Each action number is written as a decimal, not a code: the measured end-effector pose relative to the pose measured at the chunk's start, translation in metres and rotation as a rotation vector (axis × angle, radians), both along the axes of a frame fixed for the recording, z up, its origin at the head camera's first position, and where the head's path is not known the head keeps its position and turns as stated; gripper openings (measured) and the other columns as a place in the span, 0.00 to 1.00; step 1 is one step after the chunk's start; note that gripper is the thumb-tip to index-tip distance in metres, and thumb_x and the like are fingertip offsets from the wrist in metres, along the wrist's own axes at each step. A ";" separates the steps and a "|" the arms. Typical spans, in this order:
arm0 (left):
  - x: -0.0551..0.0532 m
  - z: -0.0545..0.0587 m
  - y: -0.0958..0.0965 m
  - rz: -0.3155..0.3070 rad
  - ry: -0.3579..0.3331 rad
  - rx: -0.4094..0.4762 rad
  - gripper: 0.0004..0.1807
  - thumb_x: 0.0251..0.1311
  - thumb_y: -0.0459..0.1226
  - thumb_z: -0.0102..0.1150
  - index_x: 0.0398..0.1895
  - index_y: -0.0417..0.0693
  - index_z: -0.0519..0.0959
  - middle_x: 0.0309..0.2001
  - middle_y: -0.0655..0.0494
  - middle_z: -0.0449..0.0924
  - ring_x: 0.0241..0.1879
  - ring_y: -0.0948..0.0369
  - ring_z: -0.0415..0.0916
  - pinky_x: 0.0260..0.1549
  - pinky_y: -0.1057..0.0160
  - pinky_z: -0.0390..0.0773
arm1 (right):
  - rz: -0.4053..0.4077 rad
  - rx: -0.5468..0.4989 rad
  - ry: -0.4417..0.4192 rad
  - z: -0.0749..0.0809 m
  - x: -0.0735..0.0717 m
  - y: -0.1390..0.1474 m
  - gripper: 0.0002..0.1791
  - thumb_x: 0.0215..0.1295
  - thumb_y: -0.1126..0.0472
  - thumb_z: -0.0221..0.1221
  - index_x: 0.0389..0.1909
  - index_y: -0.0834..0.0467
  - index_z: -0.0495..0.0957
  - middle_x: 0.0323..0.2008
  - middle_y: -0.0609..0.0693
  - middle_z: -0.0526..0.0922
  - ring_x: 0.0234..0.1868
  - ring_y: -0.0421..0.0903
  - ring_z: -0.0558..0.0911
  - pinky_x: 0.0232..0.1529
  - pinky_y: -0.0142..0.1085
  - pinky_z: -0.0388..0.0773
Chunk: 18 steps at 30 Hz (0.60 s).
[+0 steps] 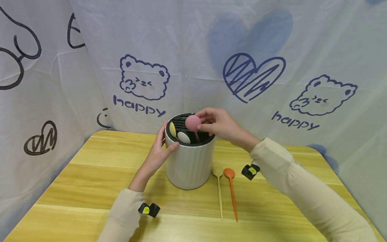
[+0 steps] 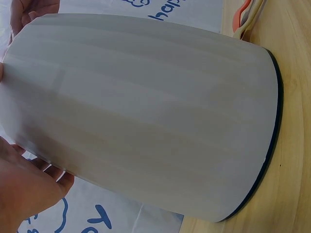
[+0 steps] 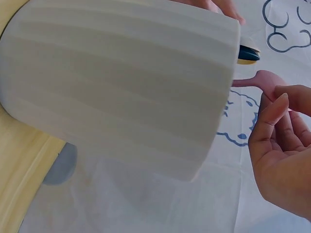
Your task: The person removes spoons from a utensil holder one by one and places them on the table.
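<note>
A white ribbed utensil holder (image 1: 188, 164) with a dark slotted top stands upright on the table. My left hand (image 1: 158, 146) holds its left side, thumb at the near rim and fingers along the far side. Over the top, my right hand (image 1: 222, 125) pinches a pink spoon (image 1: 192, 123) by its rounded head. That spoon's handle (image 3: 245, 83) points down into the holder, its lower end hidden. A yellow spoon (image 1: 172, 129) and a white spoon (image 1: 183, 137) stand in the holder, heads up, left of the pink one.
Right of the holder, a pale yellow spoon (image 1: 217, 172) and an orange spoon (image 1: 229, 173) lie side by side on the wooden table (image 1: 99, 188), handles toward me. A white printed cloth (image 1: 193, 90) hangs close behind the holder and at the table's sides.
</note>
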<state>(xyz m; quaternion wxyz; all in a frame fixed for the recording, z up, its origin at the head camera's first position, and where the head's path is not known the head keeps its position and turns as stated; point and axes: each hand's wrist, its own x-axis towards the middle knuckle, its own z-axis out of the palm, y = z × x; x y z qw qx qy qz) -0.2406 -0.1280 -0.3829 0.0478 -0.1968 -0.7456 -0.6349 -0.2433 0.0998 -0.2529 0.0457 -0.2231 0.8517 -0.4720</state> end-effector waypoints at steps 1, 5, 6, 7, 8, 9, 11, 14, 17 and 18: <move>0.000 0.000 0.000 0.001 0.003 0.002 0.55 0.56 0.63 0.58 0.78 0.52 0.41 0.77 0.49 0.40 0.74 0.51 0.40 0.69 0.45 0.46 | -0.002 -0.008 0.006 0.001 0.000 0.001 0.17 0.62 0.69 0.61 0.53 0.64 0.77 0.42 0.56 0.82 0.39 0.48 0.78 0.31 0.35 0.76; 0.001 0.001 0.000 0.005 0.017 0.010 0.58 0.54 0.64 0.59 0.78 0.49 0.41 0.76 0.48 0.41 0.74 0.50 0.41 0.69 0.45 0.46 | -0.004 -0.054 0.032 0.004 0.001 0.004 0.18 0.63 0.69 0.61 0.54 0.64 0.76 0.43 0.56 0.82 0.39 0.48 0.78 0.29 0.35 0.76; 0.002 0.001 0.000 0.005 0.019 0.011 0.58 0.54 0.64 0.59 0.78 0.48 0.41 0.76 0.48 0.41 0.74 0.49 0.41 0.69 0.45 0.46 | -0.005 -0.068 0.039 0.005 0.001 0.005 0.19 0.63 0.69 0.61 0.55 0.64 0.76 0.43 0.57 0.82 0.39 0.48 0.78 0.29 0.35 0.75; 0.002 0.001 0.000 0.006 0.020 0.011 0.58 0.54 0.64 0.59 0.78 0.49 0.41 0.76 0.48 0.41 0.74 0.49 0.41 0.69 0.45 0.46 | -0.008 -0.082 0.043 0.006 0.001 0.006 0.19 0.63 0.69 0.61 0.56 0.63 0.75 0.43 0.57 0.82 0.39 0.48 0.78 0.29 0.35 0.75; 0.003 0.002 0.000 0.006 0.020 0.011 0.58 0.54 0.65 0.59 0.78 0.49 0.42 0.76 0.48 0.41 0.74 0.49 0.41 0.69 0.45 0.46 | -0.005 -0.097 0.051 0.007 0.001 0.006 0.19 0.63 0.69 0.61 0.56 0.63 0.75 0.43 0.57 0.82 0.38 0.49 0.78 0.28 0.34 0.75; 0.003 0.002 0.000 0.006 0.021 0.011 0.58 0.54 0.65 0.59 0.78 0.49 0.42 0.76 0.48 0.41 0.74 0.49 0.41 0.69 0.45 0.46 | -0.006 -0.114 0.055 0.008 0.001 0.007 0.20 0.63 0.69 0.61 0.57 0.63 0.75 0.43 0.58 0.82 0.38 0.50 0.77 0.27 0.34 0.74; 0.003 0.002 0.000 0.006 0.023 0.011 0.58 0.54 0.65 0.59 0.78 0.50 0.42 0.76 0.47 0.41 0.74 0.49 0.42 0.69 0.45 0.46 | -0.003 -0.147 0.064 0.011 0.002 0.009 0.21 0.64 0.69 0.61 0.58 0.63 0.74 0.43 0.58 0.82 0.38 0.52 0.77 0.26 0.33 0.73; 0.002 0.001 0.000 0.005 0.028 0.013 0.57 0.54 0.64 0.59 0.78 0.49 0.42 0.76 0.47 0.41 0.73 0.49 0.42 0.69 0.45 0.46 | 0.003 -0.192 0.078 0.014 0.003 0.011 0.21 0.64 0.70 0.60 0.58 0.63 0.74 0.43 0.58 0.81 0.38 0.57 0.76 0.26 0.33 0.73; 0.002 0.001 0.000 0.003 0.029 0.013 0.57 0.54 0.64 0.59 0.78 0.50 0.42 0.76 0.48 0.42 0.73 0.49 0.42 0.69 0.45 0.46 | 0.009 -0.225 0.097 0.016 0.003 0.013 0.21 0.63 0.71 0.60 0.58 0.64 0.74 0.42 0.58 0.81 0.37 0.55 0.76 0.27 0.33 0.73; 0.002 0.001 0.000 0.004 0.029 0.012 0.57 0.54 0.64 0.59 0.78 0.50 0.42 0.76 0.48 0.42 0.73 0.49 0.42 0.69 0.45 0.46 | 0.009 -0.232 0.105 0.017 0.002 0.014 0.21 0.63 0.71 0.60 0.57 0.64 0.74 0.42 0.58 0.81 0.36 0.53 0.76 0.27 0.33 0.73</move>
